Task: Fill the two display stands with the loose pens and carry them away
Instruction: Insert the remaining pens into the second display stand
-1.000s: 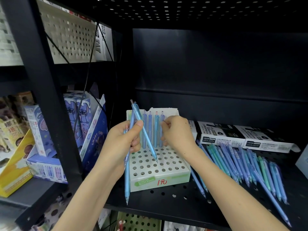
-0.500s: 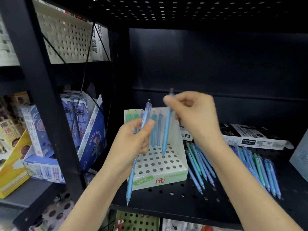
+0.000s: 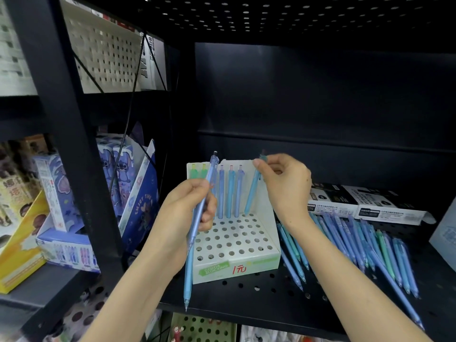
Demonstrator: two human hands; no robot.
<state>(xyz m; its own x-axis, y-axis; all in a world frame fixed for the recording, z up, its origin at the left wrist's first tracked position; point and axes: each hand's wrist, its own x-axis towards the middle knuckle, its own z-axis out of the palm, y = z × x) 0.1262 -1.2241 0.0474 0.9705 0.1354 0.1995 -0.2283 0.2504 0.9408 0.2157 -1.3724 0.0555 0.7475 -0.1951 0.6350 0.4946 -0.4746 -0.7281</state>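
Note:
A white perforated display stand (image 3: pixel 237 245) with a green "COLOR BLOCKING" label sits on the black shelf, and several blue and green pens stand in its back row. My left hand (image 3: pixel 190 213) grips a long blue pen (image 3: pixel 195 233) in front of the stand's left side, tip pointing down. My right hand (image 3: pixel 283 183) pinches the top of a light blue pen (image 3: pixel 253 191), whose tip is at a back-row hole on the right. Many loose blue and green pens (image 3: pixel 357 245) lie on the shelf to the right of the stand.
Two black-and-white boxes (image 3: pixel 365 203) lie behind the loose pens. A black shelf post (image 3: pixel 74 144) stands on the left, with cartoon-printed blue boxes (image 3: pixel 118 178) and a yellow carton (image 3: pixel 19 243) beyond it. A pale box edge (image 3: pixel 446 233) shows at far right.
My right hand has carried the light blue pen to the right and lowered its tip to the stand's back row. My left hand still holds its pen.

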